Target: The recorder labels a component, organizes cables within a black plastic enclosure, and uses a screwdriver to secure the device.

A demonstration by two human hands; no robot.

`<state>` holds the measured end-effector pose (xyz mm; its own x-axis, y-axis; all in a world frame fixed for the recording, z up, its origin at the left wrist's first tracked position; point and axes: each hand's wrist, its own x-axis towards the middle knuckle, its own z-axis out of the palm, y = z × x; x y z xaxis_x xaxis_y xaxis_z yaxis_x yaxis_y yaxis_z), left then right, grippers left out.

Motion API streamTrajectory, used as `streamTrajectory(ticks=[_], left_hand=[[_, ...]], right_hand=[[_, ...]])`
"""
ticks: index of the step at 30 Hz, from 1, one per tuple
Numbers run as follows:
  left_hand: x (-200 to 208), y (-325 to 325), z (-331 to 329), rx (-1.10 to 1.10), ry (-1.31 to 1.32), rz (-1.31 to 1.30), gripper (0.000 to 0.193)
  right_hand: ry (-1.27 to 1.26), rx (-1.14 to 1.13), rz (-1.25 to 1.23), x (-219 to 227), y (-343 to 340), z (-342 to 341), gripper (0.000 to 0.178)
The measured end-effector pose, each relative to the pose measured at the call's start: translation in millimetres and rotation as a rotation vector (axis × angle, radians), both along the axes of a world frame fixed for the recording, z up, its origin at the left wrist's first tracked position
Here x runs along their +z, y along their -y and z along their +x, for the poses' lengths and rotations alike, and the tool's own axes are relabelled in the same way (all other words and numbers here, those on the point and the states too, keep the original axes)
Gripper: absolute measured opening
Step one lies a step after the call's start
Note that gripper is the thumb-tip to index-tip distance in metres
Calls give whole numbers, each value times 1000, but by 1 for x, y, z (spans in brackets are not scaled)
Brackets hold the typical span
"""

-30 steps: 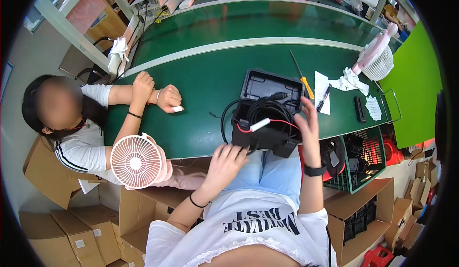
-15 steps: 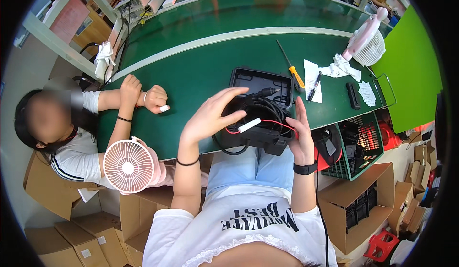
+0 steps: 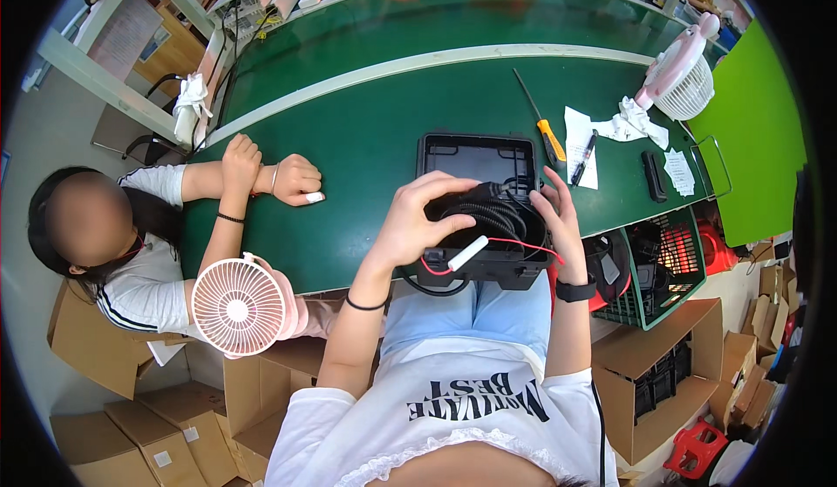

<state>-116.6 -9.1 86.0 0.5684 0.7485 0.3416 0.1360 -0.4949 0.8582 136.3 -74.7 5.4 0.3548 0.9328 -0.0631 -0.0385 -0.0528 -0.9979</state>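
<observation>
Here your left hand [image 3: 417, 217] lies on top of a coil of black cable [image 3: 493, 217], with the fingers curved over it and pressing down. Your right hand [image 3: 554, 217] stands at the right side of the same coil, fingers a little spread and touching it. The coil sits in an open black case [image 3: 475, 156] at the near edge of the green counter [image 3: 366, 121], just in front of your body. A red wire [image 3: 523, 245] and a small white tube [image 3: 468, 252] lie over the front of the case. To the right on the counter are a yellow-handled screwdriver [image 3: 545, 131] and a black pen [image 3: 582, 158] on white paper [image 3: 575, 129]. At your left, another person rests both hands [image 3: 270, 173] on the counter, behind a pink fan [image 3: 238, 306].
</observation>
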Motion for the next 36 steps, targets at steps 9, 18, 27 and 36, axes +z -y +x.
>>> streamTrajectory(ticks=[9, 18, 27, 36], left_hand=[[-17, 15, -19, 404, 632, 208, 57], [-42, -71, -36, 785, 815, -260, 56], [-32, 9, -26, 591, 83, 88, 40], [-52, 97, -39, 314, 137, 158, 34]], right_hand=[[-112, 7, -14, 9, -2, -3, 54], [-185, -101, 219, 3, 4, -4, 61], [-202, -123, 264, -6, 9, -3, 67], [-283, -78, 323, 0, 7, 2, 71]])
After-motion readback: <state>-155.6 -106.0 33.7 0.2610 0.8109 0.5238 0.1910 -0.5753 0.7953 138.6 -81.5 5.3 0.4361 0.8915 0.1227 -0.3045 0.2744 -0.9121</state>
